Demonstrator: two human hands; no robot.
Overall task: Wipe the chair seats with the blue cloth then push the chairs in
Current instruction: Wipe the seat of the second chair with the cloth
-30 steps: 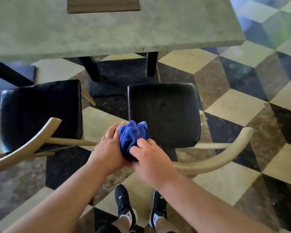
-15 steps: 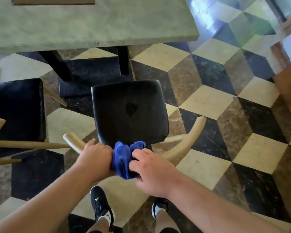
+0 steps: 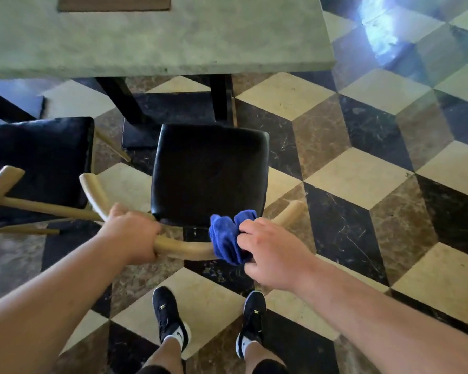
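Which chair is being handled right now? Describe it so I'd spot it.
Start at the grey table. Two black-seated chairs stand before it; take the chair nearer its right corner. Only this one has both hands on its curved wooden back, the right hand also holding a blue cloth.

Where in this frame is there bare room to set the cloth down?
The black seat is bare from its front edge near the table back to the cloth. The tabletop is free apart from a brown inset. It is crowded at the chair's curved backrest, gripped by the left hand and by the right hand with the cloth.
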